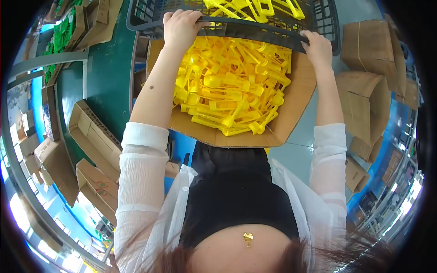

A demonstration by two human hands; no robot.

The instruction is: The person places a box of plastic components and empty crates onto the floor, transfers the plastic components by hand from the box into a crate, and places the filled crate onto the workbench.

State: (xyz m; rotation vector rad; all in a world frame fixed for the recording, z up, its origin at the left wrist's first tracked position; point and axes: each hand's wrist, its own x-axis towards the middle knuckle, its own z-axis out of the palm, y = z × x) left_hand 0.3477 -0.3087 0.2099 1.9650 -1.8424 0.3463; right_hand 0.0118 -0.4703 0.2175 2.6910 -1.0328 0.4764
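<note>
Both of my hands grip the near rim of a black plastic crate (268, 31) at the top of the head view. My left hand (181, 28) is closed over the rim on the left side. On the right, my right hand (317, 49) is wrapped round the rim near the corner. Yellow plastic parts (259, 8) lie inside the crate. Below it, close to my body, stands an open cardboard box (298, 98) heaped with many more yellow plastic pieces (232, 86). The far side of the box is hidden by the crate.
A green table (108, 77) runs along the left, with open cardboard boxes (98, 136) beside it. Green parts (59, 36) show at the upper left. Large cardboard cartons (366, 48) stand on the floor at right, one open (366, 102).
</note>
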